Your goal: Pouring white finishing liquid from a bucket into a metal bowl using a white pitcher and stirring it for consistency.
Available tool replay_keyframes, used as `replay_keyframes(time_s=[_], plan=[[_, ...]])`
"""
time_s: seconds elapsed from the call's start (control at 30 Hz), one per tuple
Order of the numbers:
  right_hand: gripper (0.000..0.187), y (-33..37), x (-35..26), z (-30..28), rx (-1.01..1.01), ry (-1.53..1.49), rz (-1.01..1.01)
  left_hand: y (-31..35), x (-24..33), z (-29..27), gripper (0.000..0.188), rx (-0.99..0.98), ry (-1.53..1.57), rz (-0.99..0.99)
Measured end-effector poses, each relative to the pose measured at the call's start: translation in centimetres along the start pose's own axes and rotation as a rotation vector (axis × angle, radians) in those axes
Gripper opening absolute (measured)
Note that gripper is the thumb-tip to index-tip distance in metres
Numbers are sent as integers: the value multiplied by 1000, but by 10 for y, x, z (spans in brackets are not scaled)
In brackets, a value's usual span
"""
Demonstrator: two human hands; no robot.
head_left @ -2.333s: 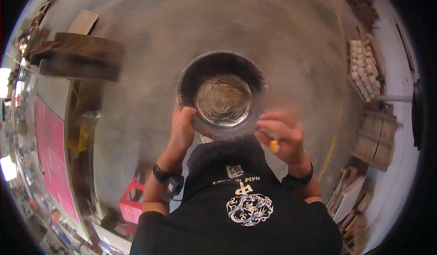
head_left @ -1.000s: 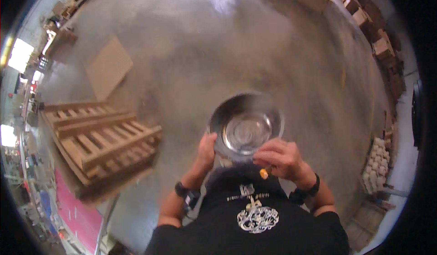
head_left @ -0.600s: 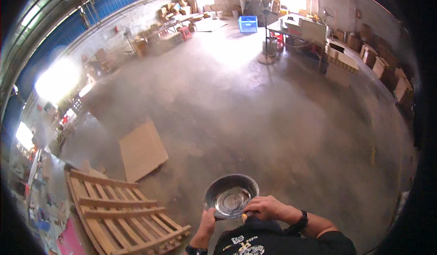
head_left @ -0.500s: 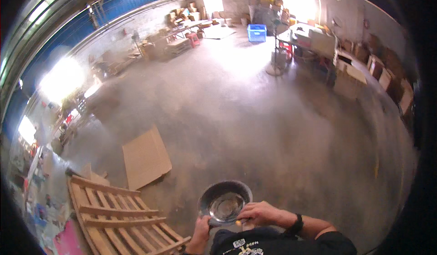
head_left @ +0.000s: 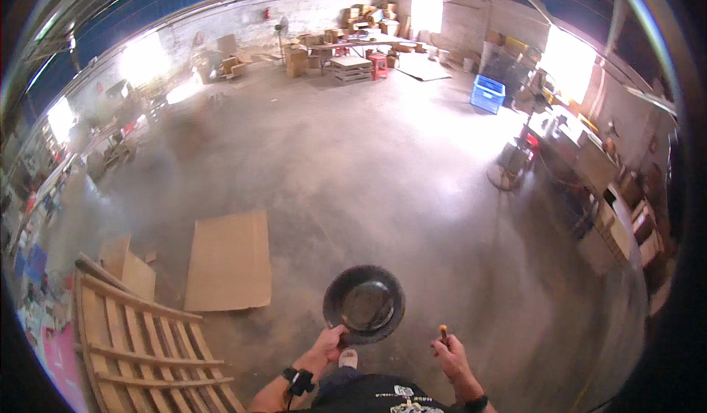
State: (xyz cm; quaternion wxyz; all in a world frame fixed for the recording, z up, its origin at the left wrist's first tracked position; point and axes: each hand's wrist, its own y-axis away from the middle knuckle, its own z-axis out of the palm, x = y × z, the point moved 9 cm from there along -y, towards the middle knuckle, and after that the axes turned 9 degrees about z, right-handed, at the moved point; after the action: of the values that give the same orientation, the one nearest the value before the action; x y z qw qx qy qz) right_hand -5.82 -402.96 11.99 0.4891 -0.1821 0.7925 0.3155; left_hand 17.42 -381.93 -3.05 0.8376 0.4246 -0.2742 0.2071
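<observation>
A round black basin (head_left: 393, 311) with a wide rim hangs over the floor in front of me, its inside facing up. My left hand (head_left: 329, 344) is closed on the near-left part of its rim. Off to the right, apart from the basin, my right hand (head_left: 451, 354) closes around a short thin stick (head_left: 443, 331). An orange-yellow end of the stick points up out of the fingers; the rest is hidden, so its kind does not show.
A wooden pallet (head_left: 155, 354) lies at the lower left, beside flat cardboard (head_left: 230, 262) on the concrete floor. A blue crate (head_left: 487, 95) stands far right, near a floor fan (head_left: 508, 168) and cluttered workbenches. Stacked boxes (head_left: 368, 21) line the back wall.
My right hand has moved off the basin to the right, taking the orange-tipped stick with it. My left hand still grips the rim. The view has swung left.
</observation>
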Motion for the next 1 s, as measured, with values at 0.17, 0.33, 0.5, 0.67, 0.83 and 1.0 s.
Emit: replay_keyframes(time_s=[0.17,0.33,0.5,0.67,0.83,1.0], plan=[[21,-48,22,-13,21,-488,404,-18,121,156,31,-374,-536,388],[43,-183,-28,-25,-104,-695,357,-189,93,127,27,-318,-618,452],[27,-294,-92,-59,-129,-895,294,-195,129,180,30,123,69,2],[25,-365,-120,-90,-244,-919,282,-232,134,204,36,150,108,-69],[22,-443,-144,-116,-123,-821,160,-324,164,233,35,159,65,-61],[19,-506,-163,-135,-25,-740,53,-436,183,286,32,112,-32,-152]])
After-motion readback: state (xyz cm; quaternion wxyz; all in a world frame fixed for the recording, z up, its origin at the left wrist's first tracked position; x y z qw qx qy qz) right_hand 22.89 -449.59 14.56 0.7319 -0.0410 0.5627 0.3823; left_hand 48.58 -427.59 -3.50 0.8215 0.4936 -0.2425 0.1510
